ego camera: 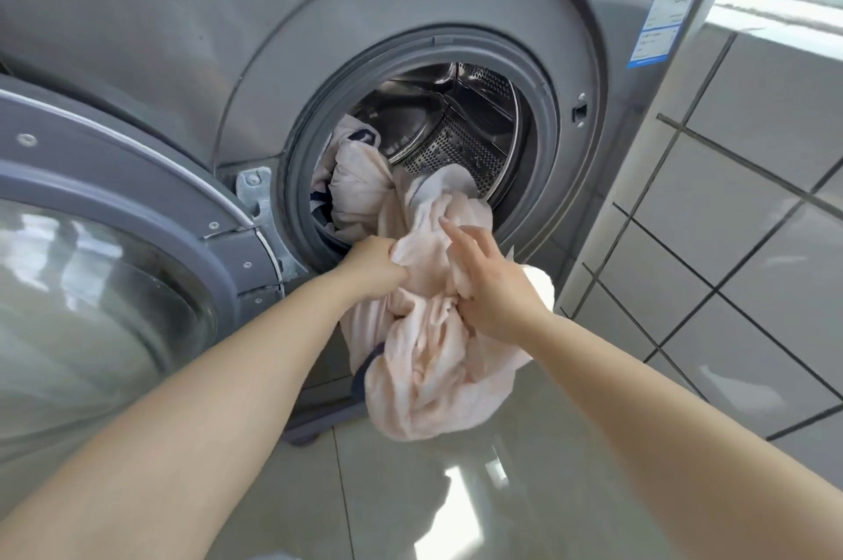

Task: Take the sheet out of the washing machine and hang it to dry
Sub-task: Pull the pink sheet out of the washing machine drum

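The left hand's fingers [396,260] are buried in the sheet [429,358] — the door [114,212] is cut off at the left edge, the label [670,2] too small to read.

Pale pink sheet half out of the grey washing machine

The sheet [429,358] is soft, crumpled and pale pink with a dark blue edge showing; part is bunched inside the steel drum, the rest spills over the door seal and hangs in a heavy wad before the front panel. The washing machine [182,34] stands with its round door swung open to the left.
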